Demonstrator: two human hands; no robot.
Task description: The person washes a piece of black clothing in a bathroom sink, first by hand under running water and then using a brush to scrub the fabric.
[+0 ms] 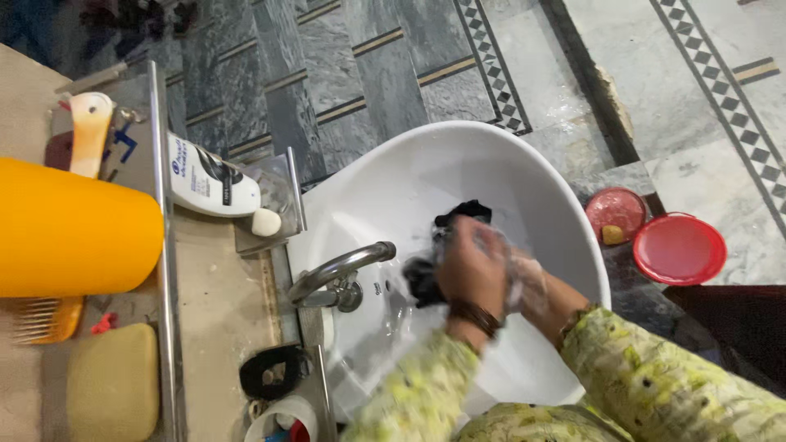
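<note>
Scrubbing a black cloth inside the white basin, under the tap: left hand and right hand are pressing together, clamping it. Likely soft, soaked, slippery with soap; bunching a fold looks best. Red tubs are sitting nearby.

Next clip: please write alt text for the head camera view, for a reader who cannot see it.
Seen from above, two soapy hands, left hand and right hand, rub a black cloth over a white basin beside a chrome tap. A shelf to the left bears an orange container, a white bottle and a yellow sponge; a red lid lies on the tiled floor.
</note>
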